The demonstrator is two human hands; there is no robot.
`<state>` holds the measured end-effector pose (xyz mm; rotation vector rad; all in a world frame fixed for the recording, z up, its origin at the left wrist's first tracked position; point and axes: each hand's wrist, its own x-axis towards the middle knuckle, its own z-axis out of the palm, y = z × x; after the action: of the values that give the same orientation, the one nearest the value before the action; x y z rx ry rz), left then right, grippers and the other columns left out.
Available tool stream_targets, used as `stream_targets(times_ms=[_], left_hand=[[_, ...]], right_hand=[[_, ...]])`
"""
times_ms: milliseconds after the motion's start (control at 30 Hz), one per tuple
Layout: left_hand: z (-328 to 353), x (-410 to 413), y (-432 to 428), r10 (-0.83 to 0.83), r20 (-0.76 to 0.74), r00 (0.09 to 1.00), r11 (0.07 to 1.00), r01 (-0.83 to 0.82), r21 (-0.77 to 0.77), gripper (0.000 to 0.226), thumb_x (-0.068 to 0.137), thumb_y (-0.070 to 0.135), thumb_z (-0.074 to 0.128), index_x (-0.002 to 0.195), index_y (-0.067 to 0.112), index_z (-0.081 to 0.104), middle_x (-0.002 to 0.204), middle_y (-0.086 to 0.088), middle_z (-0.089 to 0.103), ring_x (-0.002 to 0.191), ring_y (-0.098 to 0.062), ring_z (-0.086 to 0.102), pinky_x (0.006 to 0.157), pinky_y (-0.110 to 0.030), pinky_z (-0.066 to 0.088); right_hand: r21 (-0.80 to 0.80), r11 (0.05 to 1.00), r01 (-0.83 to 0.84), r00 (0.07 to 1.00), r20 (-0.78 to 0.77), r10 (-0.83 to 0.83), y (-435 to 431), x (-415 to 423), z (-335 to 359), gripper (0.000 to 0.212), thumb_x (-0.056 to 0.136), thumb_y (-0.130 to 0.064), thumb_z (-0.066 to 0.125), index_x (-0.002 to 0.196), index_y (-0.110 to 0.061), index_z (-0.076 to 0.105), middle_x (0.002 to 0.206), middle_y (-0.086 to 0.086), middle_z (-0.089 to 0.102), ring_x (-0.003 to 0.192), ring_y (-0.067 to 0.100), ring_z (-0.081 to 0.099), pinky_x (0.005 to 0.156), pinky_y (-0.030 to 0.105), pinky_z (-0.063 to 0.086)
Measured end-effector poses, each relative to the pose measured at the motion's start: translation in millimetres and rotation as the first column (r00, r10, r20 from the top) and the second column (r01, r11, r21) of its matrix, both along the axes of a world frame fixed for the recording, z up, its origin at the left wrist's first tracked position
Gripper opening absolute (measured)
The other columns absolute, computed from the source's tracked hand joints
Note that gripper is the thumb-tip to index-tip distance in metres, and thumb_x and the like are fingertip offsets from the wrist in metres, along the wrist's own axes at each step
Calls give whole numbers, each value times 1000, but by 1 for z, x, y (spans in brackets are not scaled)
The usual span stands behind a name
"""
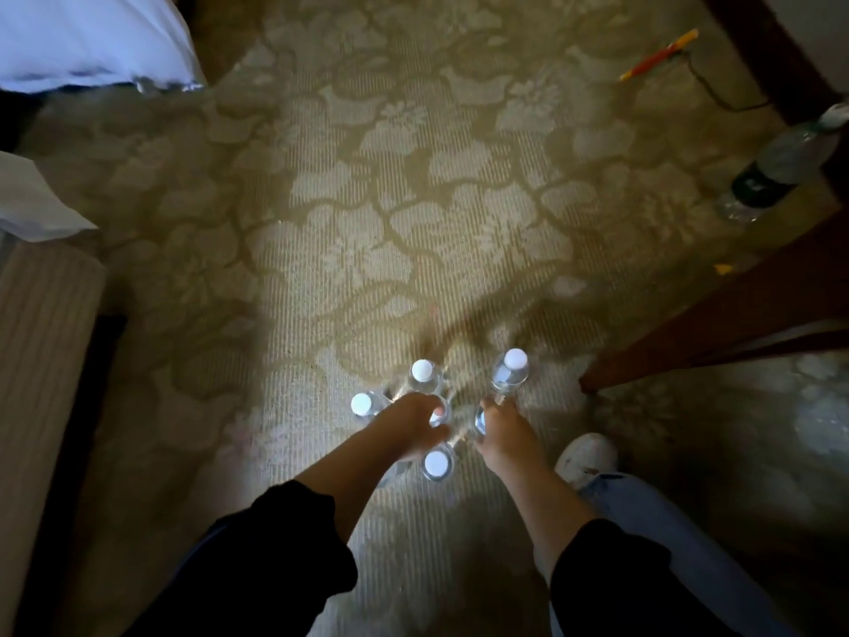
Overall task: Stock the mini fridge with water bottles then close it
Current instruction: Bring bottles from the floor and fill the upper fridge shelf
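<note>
This looks like a carpeted bedroom, quite possibly a hotel room. A beige carpet (413, 223) with a woven floral pattern covers the floor. White bedding (82, 34) hangs at the upper left, with a fabric-covered bed base (41, 360) below it. Dark wooden furniture (716, 324) stands at the right. Capped water bottles (422, 377) stand directly on the carpet.
</note>
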<state>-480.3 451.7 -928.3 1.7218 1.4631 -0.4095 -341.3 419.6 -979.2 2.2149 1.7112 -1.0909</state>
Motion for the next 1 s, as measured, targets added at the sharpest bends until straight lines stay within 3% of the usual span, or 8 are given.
stream_targets(times_ms=[233,467,700,800,933,1000], left_hand=[[-7,1,9,-14,18,1000,1000,14,-10,40,94,33,49,128,12,49,138,-10,49,123,-24,49,100,-32,38],[18,-2,11,-29,32,999,999,29,13,45,91,31,55,131,11,46,136,-10,49,120,-24,51,95,-29,40],[78,8,-1,-59,136,989,998,57,15,67,85,37,63,142,18,33,148,-5,37,132,-21,41,104,-30,35],[113,15,-8,-50,241,969,997,36,63,73,81,35,70,142,17,33,144,-3,42,131,-21,43,103,-27,34],[159,22,-19,2,440,898,992,-57,113,83,69,41,79,138,21,38,133,5,51,121,-14,50,101,-29,42],[187,25,-26,4,518,855,985,-91,144,76,68,37,80,133,23,43,126,7,56,113,-11,54,93,-24,46]], right_hand=[[-13,994,-113,985,131,114,11,8,-10,35,98,-9,41,133,-13,42,124,11,58,113,25,59,89,33,49],[-17,981,-192,972,133,193,18,24,33,33,98,-19,41,131,-13,42,123,10,60,112,27,59,87,35,47],[17,950,-311,949,65,309,31,48,141,37,94,-31,45,128,-16,45,129,8,56,115,27,55,93,38,43],[81,921,-381,924,60,377,29,54,207,41,94,-36,48,132,-19,42,134,4,52,121,25,51,95,37,41],[179,881,-438,899,74,432,18,55,308,34,94,-35,50,123,-16,48,112,1,55,101,21,52,80,31,38],[219,860,-461,887,74,456,8,55,358,26,94,-34,51,114,-17,52,96,-6,49,92,16,48,75,29,36]])
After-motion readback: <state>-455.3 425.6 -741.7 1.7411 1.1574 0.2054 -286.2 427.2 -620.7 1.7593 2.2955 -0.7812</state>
